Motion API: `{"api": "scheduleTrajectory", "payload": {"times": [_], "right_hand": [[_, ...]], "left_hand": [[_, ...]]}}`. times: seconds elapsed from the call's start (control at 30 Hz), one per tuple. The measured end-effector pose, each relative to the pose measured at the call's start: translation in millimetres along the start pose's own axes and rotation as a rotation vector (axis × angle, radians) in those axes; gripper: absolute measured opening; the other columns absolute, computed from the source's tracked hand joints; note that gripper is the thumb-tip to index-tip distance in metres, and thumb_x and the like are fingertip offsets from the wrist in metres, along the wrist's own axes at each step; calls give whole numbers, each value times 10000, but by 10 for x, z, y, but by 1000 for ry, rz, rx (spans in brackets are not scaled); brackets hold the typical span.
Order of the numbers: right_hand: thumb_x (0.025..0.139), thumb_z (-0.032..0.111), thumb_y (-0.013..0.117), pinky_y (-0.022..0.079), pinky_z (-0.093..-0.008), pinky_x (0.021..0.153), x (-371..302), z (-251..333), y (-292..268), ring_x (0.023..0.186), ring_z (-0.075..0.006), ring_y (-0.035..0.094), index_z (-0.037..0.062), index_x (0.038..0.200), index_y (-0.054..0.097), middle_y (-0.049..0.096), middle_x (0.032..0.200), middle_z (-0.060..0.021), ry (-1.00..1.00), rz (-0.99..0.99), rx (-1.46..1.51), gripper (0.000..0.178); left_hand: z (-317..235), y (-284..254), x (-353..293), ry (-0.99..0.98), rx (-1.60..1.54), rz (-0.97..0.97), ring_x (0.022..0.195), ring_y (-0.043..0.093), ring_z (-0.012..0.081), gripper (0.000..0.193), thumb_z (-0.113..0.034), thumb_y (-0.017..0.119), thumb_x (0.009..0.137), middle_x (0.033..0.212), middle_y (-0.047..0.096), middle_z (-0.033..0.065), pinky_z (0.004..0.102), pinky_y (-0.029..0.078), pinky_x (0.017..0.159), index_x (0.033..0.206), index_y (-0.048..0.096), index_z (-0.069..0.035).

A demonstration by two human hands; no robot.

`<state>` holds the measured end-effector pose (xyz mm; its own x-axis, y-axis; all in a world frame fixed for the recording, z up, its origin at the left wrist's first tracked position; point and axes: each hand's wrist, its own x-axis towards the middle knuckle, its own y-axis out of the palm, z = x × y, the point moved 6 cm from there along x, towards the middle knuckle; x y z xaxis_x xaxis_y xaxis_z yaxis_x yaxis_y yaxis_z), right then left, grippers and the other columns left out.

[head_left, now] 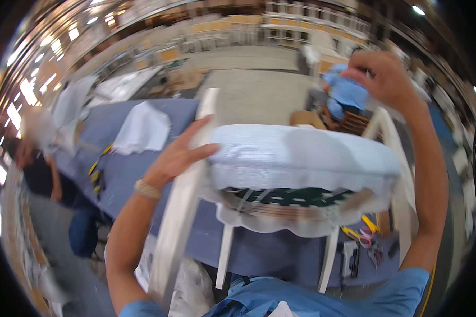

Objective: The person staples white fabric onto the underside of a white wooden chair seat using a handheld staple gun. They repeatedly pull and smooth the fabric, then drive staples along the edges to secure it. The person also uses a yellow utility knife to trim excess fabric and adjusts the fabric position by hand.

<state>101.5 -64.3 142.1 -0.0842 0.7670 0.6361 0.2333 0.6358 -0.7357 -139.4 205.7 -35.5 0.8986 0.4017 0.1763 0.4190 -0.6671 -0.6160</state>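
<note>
A white wooden chair frame [177, 227] lies tipped on the table in front of me, its legs toward me. Pale striped fabric [307, 153] covers its padded seat, with a loose, wavy edge hanging below. Under that edge, dark green webbing [301, 197] shows. My left hand [182, 153] grips the left post of the frame, thumb reaching onto the fabric's edge. Raised above the right end of the seat, my right hand [383, 76] is closed with curled fingers, apart from the chair. Whatever it may hold is hidden by blur.
On the blue-grey table [280, 259], a staple gun [349, 259], scissors [358, 236] and pliers [375, 254] lie at right. White cloth [143, 129] and a yellow-black tool [96, 174] lie left. One person [53, 174] stands left; another [346, 92] sits beyond the chair.
</note>
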Motion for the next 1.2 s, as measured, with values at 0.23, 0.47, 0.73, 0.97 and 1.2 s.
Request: {"api": "scheduleTrajectory", "payload": {"times": [0.23, 0.47, 0.73, 0.97, 1.2], "right_hand": [[929, 218, 667, 465, -377, 651, -2144, -804, -1416, 676, -264, 577, 26, 980, 658, 648, 798, -133, 511, 44, -353, 199], [899, 57, 641, 485, -338, 635, -5212, 178, -913, 687, -149, 593, 35, 977, 688, 685, 811, -114, 1336, 280, -26, 93], [881, 140, 677, 536, -423, 749, -6496, 596, 1062, 847, -320, 700, 40, 1107, 708, 720, 986, -198, 1520, 196, 147, 248], [934, 211, 684, 529, -385, 887, -5612, 173, 508, 1013, -277, 692, 19, 1237, 676, 718, 1118, -184, 1375, -84, 164, 358], [1005, 273, 581, 495, -322, 924, -4543, 665, -1285, 1062, -174, 634, 22, 1358, 600, 653, 1264, -111, 1108, -319, 503, 433]], "left_hand": [[-47, -32, -115, -13, -86, -10, 1447, 366, 271, 860, -365, 698, 846, 1568, 400, 156, 356, 256, 1195, 1566, 348, -49], [55, 51, -30, 0, -257, 83, 1444, 361, 274, 953, -414, 746, 834, 1588, 354, 164, 372, 252, 1198, 1590, 288, -60], [122, -39, 46, 43, -258, 81, 1430, 379, 271, 814, -289, 702, 891, 1578, 373, 154, 363, 270, 1188, 1591, 322, -120], [286, -193, 33, 85, 25, 2, 1363, 458, 235, 695, -397, 587, 1015, 1501, 475, 176, 347, 323, 1149, 1566, 340, -52], [74, -51, -4, 147, 151, -114, 1217, 589, 256, 620, -393, 562, 1036, 1368, 592, 190, 354, 438, 1042, 1494, 432, 4]]}}
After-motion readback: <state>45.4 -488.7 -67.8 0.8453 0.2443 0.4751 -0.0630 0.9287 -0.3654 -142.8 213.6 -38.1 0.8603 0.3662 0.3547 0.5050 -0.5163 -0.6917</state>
